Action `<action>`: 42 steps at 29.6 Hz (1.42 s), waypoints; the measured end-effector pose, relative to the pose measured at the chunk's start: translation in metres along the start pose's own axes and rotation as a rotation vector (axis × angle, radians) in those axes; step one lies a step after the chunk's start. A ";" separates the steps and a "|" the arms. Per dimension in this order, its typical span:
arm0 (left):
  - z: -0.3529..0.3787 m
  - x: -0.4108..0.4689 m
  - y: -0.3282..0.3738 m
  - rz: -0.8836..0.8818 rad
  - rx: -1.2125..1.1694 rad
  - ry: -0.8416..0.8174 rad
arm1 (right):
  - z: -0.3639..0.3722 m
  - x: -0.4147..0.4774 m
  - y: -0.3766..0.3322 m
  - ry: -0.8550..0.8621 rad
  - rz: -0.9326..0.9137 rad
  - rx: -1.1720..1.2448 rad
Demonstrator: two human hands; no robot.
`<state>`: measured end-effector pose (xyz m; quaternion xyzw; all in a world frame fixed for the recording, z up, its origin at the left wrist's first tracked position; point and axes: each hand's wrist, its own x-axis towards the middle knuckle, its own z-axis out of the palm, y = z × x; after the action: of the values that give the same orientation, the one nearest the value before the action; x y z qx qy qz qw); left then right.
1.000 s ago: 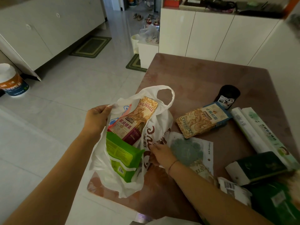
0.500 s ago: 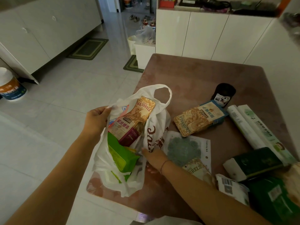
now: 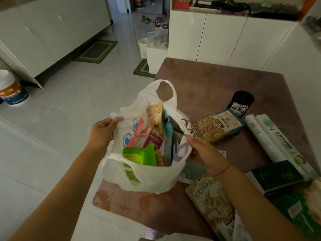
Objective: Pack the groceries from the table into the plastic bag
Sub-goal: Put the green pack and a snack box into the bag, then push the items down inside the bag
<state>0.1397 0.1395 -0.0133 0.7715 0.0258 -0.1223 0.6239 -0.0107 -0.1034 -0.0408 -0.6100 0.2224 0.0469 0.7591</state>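
On the worktop, the bag now gapes wider; left hand pinches its left rim, right hand grips its right.

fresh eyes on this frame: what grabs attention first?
The white plastic bag at the table's near left corner, held open by the left hand and right hand, which grip opposite sides of its rim. Inside it, a bright green box and an upright snack pouch stand out. To the right, on the brown table, lie unpacked goods: a squirrel-print pack and two white rolls.
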 end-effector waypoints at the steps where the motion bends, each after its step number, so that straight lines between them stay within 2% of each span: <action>1: 0.000 -0.001 -0.006 -0.014 0.001 -0.003 | -0.006 -0.002 0.004 -0.005 0.054 -0.131; 3: 0.001 -0.004 -0.017 -0.031 -0.007 -0.002 | -0.017 -0.005 0.018 -0.014 0.178 -0.369; 5: 0.002 -0.008 -0.022 -0.044 0.026 0.000 | -0.021 -0.011 0.026 -0.038 0.238 -0.422; 7: 0.005 -0.010 -0.023 -0.041 0.037 0.004 | -0.022 -0.015 0.028 -0.035 0.202 -0.438; 10: 0.009 -0.014 -0.023 -0.036 0.046 0.003 | -0.027 -0.013 0.031 0.078 0.128 -0.527; 14: 0.014 -0.024 -0.023 -0.031 0.069 -0.036 | -0.047 -0.004 0.034 0.276 0.139 -0.319; 16: 0.014 -0.027 -0.025 -0.020 0.086 -0.036 | -0.068 0.012 0.036 0.423 0.175 -0.113; 19: 0.012 -0.027 -0.025 -0.024 0.041 -0.010 | -0.098 0.047 0.039 0.537 0.264 0.183; 26: 0.019 -0.026 -0.014 -0.027 -0.068 -0.014 | -0.136 0.119 0.050 0.741 0.308 0.260; 30: 0.025 -0.028 -0.009 -0.034 -0.075 -0.004 | -0.131 0.122 0.049 0.870 0.280 0.157; 33: 0.030 -0.028 -0.008 -0.054 -0.062 -0.007 | -0.132 0.118 0.048 0.904 0.247 0.104; 36: 0.034 -0.029 -0.006 -0.063 -0.060 -0.018 | -0.135 0.113 0.048 0.893 0.199 0.179; 40: 0.040 -0.029 -0.006 -0.044 -0.074 -0.045 | -0.141 0.090 0.042 0.752 0.076 0.427; 42: 0.042 -0.029 -0.006 -0.030 -0.081 -0.053 | -0.147 0.071 0.038 0.676 0.018 0.475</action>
<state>0.1038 0.1030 -0.0211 0.7417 0.0258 -0.1510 0.6530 -0.0009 -0.2469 -0.1266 -0.3970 0.4690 -0.2021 0.7626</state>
